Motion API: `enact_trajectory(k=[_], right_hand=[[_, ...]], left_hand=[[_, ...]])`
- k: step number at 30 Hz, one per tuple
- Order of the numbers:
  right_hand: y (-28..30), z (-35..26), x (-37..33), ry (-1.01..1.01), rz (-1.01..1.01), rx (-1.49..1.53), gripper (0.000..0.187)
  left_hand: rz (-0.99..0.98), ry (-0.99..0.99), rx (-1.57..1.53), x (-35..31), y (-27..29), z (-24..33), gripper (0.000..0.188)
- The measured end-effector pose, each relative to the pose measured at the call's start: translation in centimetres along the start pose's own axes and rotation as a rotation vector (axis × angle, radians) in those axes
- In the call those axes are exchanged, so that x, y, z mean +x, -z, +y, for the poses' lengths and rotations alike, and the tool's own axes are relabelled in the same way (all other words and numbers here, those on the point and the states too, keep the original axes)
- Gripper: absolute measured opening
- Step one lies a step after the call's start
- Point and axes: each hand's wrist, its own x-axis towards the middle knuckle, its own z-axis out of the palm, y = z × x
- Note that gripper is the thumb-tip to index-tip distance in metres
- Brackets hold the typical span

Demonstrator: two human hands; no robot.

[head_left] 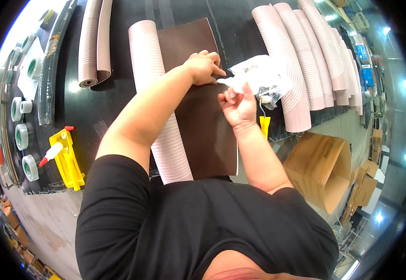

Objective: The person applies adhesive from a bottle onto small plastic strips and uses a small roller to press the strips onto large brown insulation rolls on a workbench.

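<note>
A pink, line-patterned mat lies partly rolled before me, its flat part showing a dark brown underside. Over that brown part, my left hand has bent fingers, with thumb and forefinger closed at the thin tip of some crumpled white plastic. My right hand is turned palm up at the mat's right edge, its fingers curled against the same plastic. How firmly each hand grips it is partly hidden. Just right of my right hand is a yellow-handled tool with a bent metal rod.
Several rolled pink mats lie at the right, above an open cardboard box. Another rolled mat is at the far left, beside a long dark wrapped strip. Tape rolls, a yellow tape dispenser and a red-tipped bottle line the left.
</note>
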Motion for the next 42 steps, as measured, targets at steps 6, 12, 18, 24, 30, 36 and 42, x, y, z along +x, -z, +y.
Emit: enact_trajectory(k=[6,12,18,24,30,36,42], right_hand=[[2.9,0.7,0.0,0.437,0.023,-0.539,0.015],[3.8,0.2,0.2,0.642,-0.066,-1.015,0.017],[2.7,0.5,0.4,0.831,-0.117,-1.292,0.022],[2.9,0.9,0.5,0.845,-0.084,-1.373,0.022],[2.7,0.9,0.6,0.882,-0.089,-1.43,0.021],[2.6,0.8,0.5,0.874,-0.081,-1.444,0.02],[2.6,0.8,0.4,0.873,-0.083,-1.413,0.02]], left_hand=[[0.049,0.123,-0.4,0.9,0.1,-3.1,0.032],[0.04,0.219,-0.362,1.0,0.8,-1.9,0.03],[-0.01,0.217,-0.293,1.3,0.9,-1.7,0.036],[0.008,0.176,-0.136,1.3,0.5,-1.1,0.055],[0.007,0.192,-0.13,1.2,0.6,-0.8,0.058],[-0.005,0.215,-0.155,1.1,0.9,-0.8,0.057],[-0.001,0.209,-0.141,1.2,0.8,-0.8,0.056]])
